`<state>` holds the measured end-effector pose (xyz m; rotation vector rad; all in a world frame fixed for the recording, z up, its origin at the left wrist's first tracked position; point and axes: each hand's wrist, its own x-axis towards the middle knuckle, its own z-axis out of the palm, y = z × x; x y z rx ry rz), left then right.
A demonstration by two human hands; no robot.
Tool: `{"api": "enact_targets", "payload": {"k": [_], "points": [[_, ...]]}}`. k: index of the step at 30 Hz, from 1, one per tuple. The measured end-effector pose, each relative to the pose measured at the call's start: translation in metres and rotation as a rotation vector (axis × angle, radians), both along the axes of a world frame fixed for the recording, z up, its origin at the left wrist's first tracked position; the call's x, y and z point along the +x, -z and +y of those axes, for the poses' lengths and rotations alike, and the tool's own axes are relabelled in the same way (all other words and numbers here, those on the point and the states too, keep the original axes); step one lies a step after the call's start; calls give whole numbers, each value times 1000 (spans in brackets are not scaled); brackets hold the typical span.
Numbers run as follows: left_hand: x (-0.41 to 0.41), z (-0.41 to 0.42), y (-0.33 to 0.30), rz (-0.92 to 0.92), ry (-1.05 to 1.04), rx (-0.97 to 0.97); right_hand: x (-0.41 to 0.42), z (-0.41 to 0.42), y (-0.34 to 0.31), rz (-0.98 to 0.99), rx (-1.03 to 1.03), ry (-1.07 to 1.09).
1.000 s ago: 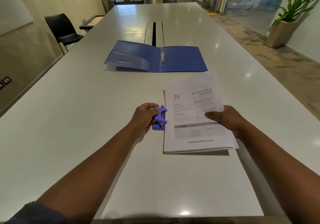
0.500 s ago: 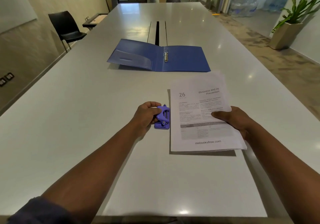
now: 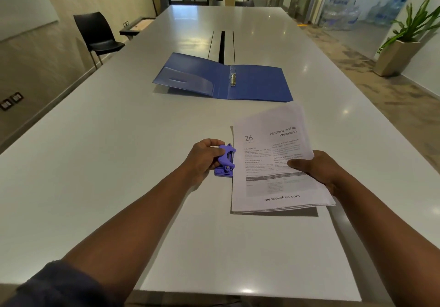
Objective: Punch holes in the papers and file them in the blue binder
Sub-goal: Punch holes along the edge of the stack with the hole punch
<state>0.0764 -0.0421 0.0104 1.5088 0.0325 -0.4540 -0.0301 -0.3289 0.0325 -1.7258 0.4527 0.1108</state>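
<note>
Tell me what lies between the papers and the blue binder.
Head view: only bare table between the papers and the open blue binder.

Open tabletop (image 3: 100, 154) stretches wide to the left, bare right out to the edge. Ahead, a clear strip of table runs between the papers (image 3: 273, 164) and the blue binder (image 3: 223, 78), which lies open flat, its rings (image 3: 232, 79) standing up at the spine. The hole punch (image 3: 226, 161) sits tight against the papers' left edge, no gap there. Beyond the binder, a dark cable slot (image 3: 222, 45) splits the tabletop.
</note>
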Motion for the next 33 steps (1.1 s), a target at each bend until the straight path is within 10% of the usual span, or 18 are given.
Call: {"api": "enact_targets", "payload": {"k": [26,33], "points": [[6,3,9,0,8,-27,-12,-16,-19,-36,-69,47],[6,3,7,18,-1,-13,-18,-43,2,5,699,35]]}}
